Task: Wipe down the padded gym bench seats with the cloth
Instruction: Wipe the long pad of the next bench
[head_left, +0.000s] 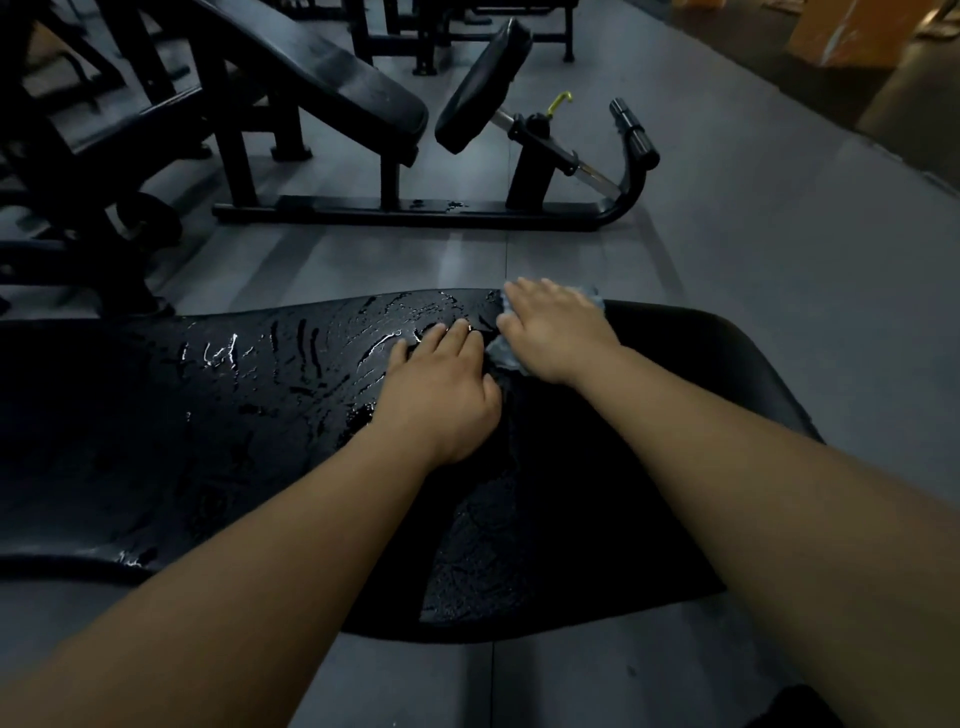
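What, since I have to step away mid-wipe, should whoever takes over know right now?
Left hand: open, resting on the wet bench pad, holding nothing.
Right hand: flat, pressing the blue-grey cloth at the pad's far edge.
Done: the pad's right end looks matte.
Left: water streaks cover the left and middle. Whether the incline bench behind is wiped cannot be told.

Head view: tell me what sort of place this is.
Most likely a gym. A wet padded bench lies in front, an incline bench with foot rollers stands behind it, and more black frames crowd the grey floor.
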